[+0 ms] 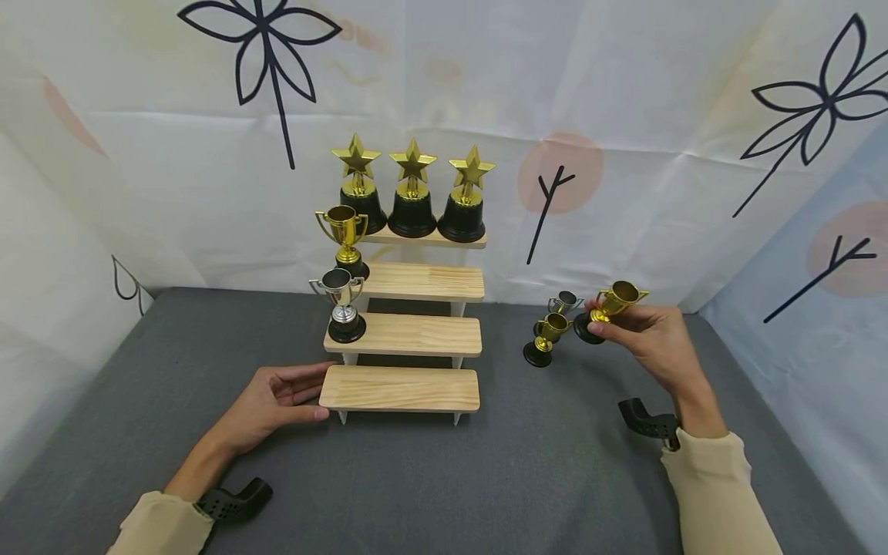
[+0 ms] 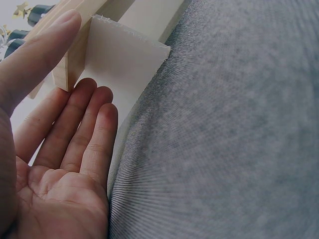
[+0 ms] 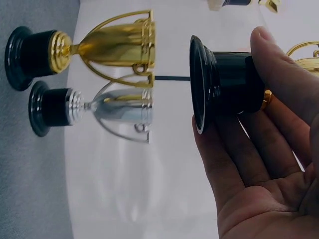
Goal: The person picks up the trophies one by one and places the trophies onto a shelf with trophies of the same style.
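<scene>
My right hand [image 1: 652, 343] pinches a gold trophy cup [image 1: 616, 298] by its black base [image 3: 232, 82], tilted and held up off the table. Just left of it, a gold trophy cup [image 1: 553, 327] and a silver trophy cup [image 1: 566, 301] stand upright on the table. My left hand [image 1: 274, 401] is at the left end of the wooden tiered stand's lowest step [image 1: 398, 388], fingers extended beside the white support [image 2: 122, 59]. On the stand's left side, a silver cup [image 1: 342, 297] sits one step up and a gold cup [image 1: 344, 227] one step higher.
Three gold star trophies [image 1: 412, 193] line the stand's top step. The stand is on a grey cloth-covered table [image 1: 555, 470]. Behind it hangs a white printed backdrop [image 1: 444, 92], with white fabric [image 1: 48, 308] at the left and bluish fabric [image 1: 832, 339] at the right.
</scene>
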`<state>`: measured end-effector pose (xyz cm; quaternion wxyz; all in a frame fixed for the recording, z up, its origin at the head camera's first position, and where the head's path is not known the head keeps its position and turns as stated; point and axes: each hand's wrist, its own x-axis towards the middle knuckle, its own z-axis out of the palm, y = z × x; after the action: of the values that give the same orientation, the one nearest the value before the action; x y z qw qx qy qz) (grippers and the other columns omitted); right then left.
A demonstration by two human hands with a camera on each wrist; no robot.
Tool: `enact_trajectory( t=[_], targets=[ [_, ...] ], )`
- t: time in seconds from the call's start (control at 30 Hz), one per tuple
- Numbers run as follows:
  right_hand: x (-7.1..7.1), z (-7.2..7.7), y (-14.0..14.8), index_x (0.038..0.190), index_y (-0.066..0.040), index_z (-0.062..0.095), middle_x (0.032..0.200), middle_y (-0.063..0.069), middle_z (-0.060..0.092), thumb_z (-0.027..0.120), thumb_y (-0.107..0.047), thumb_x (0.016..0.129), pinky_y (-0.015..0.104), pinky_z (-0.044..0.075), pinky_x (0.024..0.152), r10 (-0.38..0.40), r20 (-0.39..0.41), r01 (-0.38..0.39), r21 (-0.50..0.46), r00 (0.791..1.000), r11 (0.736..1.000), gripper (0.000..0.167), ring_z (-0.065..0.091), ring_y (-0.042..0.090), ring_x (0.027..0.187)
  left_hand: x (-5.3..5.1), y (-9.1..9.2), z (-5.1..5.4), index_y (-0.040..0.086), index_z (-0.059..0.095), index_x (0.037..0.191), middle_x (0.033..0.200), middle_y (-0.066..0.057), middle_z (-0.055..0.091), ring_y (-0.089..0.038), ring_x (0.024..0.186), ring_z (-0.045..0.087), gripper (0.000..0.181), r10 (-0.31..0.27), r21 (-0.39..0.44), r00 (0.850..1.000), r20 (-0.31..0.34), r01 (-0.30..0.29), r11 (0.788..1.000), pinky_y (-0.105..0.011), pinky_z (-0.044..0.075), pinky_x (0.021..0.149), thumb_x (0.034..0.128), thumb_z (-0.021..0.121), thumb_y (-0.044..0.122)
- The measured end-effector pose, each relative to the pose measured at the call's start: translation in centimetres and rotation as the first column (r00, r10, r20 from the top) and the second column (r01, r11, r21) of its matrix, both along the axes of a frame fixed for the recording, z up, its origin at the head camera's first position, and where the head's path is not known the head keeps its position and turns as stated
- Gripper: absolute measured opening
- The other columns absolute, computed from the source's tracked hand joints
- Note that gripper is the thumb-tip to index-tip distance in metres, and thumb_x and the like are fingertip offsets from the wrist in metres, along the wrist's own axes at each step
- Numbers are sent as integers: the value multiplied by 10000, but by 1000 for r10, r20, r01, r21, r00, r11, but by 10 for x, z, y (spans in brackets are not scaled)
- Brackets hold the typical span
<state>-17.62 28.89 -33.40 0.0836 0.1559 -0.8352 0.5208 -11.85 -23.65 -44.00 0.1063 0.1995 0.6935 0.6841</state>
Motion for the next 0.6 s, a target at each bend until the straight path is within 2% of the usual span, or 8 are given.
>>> enact_trajectory(
  t=[0.17,0.4,0.6],
  targets=[
    [4,4,-6,1206,65,715,1164,66,743,793,-4,871,175,575,878,16,-7,-16,11,1000,1000,351,674,74,1097,0,0,0,-215,405,1421,1442,-377,446,-137,1222,618,674,2,2,1000,-2,-2,1000,-312,552,989,849,747,-116],
    [4,6,-14,1166,91,723,1150,131,739,787,43,858,194,580,892,58,-19,-58,-23,998,998,319,677,116,1110,0,0,0,-210,408,1423,1440,-294,505,-136,1221,619,675,4,1,1000,-5,-4,1000,-309,553,988,848,749,-115],
    [5,7,-17,1160,101,720,1148,132,739,783,65,851,188,570,910,72,-44,-72,-8,996,997,317,672,102,1116,1,0,0,-212,407,1422,1443,-349,466,-137,1221,619,671,3,-2,1000,-8,-3,1000,-307,555,985,852,747,-113]
  ],
)
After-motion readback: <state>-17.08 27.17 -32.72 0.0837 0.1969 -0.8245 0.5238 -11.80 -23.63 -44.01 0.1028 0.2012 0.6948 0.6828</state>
